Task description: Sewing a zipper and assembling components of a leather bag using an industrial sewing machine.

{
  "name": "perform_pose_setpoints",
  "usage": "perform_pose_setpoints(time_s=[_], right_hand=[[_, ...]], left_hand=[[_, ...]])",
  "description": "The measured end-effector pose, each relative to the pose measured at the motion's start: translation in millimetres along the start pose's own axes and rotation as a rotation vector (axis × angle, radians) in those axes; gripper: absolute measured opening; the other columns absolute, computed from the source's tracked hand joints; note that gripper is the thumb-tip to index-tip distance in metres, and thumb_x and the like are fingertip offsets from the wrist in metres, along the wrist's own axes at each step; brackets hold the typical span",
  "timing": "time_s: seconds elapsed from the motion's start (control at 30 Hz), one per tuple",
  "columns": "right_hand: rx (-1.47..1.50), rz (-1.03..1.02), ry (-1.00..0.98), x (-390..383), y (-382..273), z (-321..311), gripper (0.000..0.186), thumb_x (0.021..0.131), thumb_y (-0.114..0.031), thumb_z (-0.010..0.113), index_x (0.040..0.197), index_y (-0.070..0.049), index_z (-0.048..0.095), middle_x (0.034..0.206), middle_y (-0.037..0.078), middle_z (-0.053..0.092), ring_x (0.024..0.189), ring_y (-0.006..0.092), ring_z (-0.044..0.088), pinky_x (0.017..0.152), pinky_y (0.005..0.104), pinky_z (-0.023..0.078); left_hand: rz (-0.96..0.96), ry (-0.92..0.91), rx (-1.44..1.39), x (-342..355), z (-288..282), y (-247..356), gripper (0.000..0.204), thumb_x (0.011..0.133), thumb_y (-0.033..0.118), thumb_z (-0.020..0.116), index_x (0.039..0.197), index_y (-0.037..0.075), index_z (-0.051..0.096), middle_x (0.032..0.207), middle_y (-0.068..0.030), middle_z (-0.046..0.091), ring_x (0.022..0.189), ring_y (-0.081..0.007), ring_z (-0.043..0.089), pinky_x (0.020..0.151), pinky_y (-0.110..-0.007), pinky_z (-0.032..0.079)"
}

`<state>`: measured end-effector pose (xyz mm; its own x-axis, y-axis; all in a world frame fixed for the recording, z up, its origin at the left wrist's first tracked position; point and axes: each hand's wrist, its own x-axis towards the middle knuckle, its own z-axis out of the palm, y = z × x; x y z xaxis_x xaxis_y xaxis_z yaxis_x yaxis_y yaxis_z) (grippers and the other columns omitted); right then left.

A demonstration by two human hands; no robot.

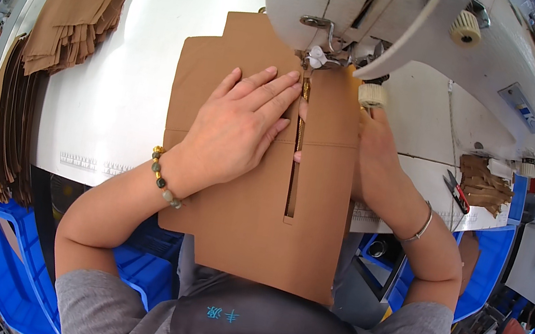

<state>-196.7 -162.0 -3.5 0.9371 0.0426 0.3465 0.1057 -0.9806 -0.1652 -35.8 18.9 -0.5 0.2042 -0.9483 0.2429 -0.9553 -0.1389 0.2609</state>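
Your left hand [235,127] lies flat, fingers loosely spread, just left of the zipper [300,134], long axis toward presser foot [316,56]; right hand [378,153] partly under brown panel [239,211], grip hidden.

Left hand [244,118] lies flat on brown panel [244,226], fingers pointing to sewing machine [355,13]. Right hand [379,146] is at panel's right edge, partly hidden under it. Gold-toothed zipper [301,127] shows in long slit. On white tabletop [118,94]: at left, stacked brown pieces [82,12]; at right, red-handled snips [460,196] beside brown scraps [485,184]. Blue bin [8,259] stands at lower left.
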Motion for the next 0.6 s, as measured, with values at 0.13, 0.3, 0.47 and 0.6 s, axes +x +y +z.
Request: perform_pose_setpoints(time_s=[0.13,0.3,0.47,0.6], right_hand=[[-0.046,-0.002,-0.051,-0.9,0.6,0.2,0.055,0.089,-0.036,0.069,0.137,-0.010,0.063,0.140,0.013,0.062,0.131,0.0319,0.058,0.119,0.0614,0.033],[-0.035,-0.002,-0.061,-0.7,0.3,0.7,0.058,0.088,-0.031,0.067,0.141,-0.010,0.060,0.142,0.014,0.060,0.133,0.0331,0.057,0.119,0.0624,0.032],[-0.014,0.007,-0.072,-0.7,0.4,-0.3,0.058,0.088,-0.031,0.067,0.141,-0.010,0.060,0.142,0.015,0.060,0.133,0.0341,0.056,0.120,0.0630,0.031],[-0.075,-0.021,-0.063,-0.8,0.6,-0.8,0.062,0.089,-0.039,0.069,0.142,-0.010,0.061,0.135,0.010,0.066,0.118,0.0277,0.060,0.098,0.0504,0.035]], left_hand=[[0.011,-0.008,0.016,1.5,-3.5,-1.6,0.051,0.102,0.020,0.059,0.151,0.007,0.052,0.157,-0.0099,0.053,0.145,-0.0332,0.048,0.120,-0.055,0.036],[0.015,-0.019,0.013,2.9,-5.0,-1.8,0.050,0.102,0.019,0.059,0.150,0.008,0.053,0.156,-0.0086,0.053,0.144,-0.0325,0.048,0.120,-0.054,0.036],[0.016,-0.003,0.013,3.5,-5.5,-1.5,0.047,0.102,0.019,0.059,0.148,0.008,0.056,0.156,-0.0079,0.054,0.143,-0.0322,0.049,0.119,-0.054,0.037],[0.030,0.007,0.030,6.2,-7.8,-2.6,0.043,0.101,0.016,0.059,0.143,0.008,0.060,0.152,-0.0068,0.057,0.137,-0.0308,0.054,0.115,-0.050,0.041]])
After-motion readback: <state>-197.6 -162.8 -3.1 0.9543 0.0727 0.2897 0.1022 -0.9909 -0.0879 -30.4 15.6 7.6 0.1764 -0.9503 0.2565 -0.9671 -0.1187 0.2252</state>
